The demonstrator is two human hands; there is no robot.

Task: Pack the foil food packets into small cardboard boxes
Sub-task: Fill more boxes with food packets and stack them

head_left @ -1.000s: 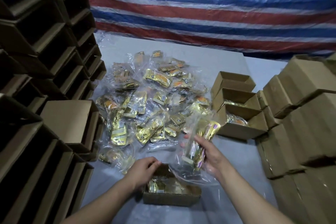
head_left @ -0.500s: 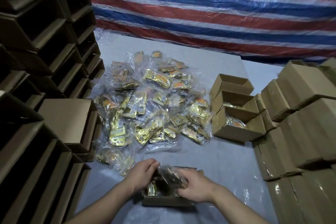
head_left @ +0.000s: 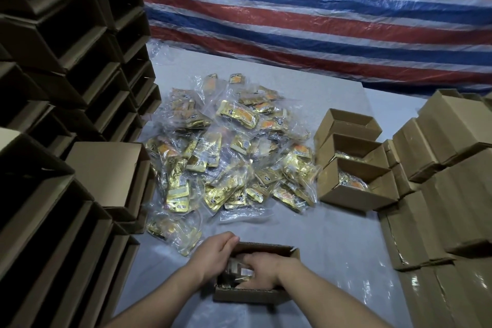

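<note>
A small open cardboard box (head_left: 269, 247) sits near the front of the table. My right hand (head_left: 262, 270) is inside it, pressing down on a bagged foil packet (head_left: 237, 270) that lies in the box. My left hand (head_left: 215, 255) rests on the box's left rim, fingers curled over the edge. Beyond the box lies a pile of gold foil packets (head_left: 231, 157) in clear plastic bags. Three open boxes stand to the right of the pile; the nearest (head_left: 343, 197) and the middle one (head_left: 354, 152) hold packets.
Stacks of empty open boxes (head_left: 66, 88) rise on the left, with one box (head_left: 106, 170) lying beside the pile. Closed boxes (head_left: 452, 181) are stacked on the right. A red, white and blue striped tarp (head_left: 319, 8) hangs behind the grey table (head_left: 346, 247).
My right hand carried a bagged packet from above the table down into the front box and now presses it flat inside. My left hand stayed at the box's left rim.
</note>
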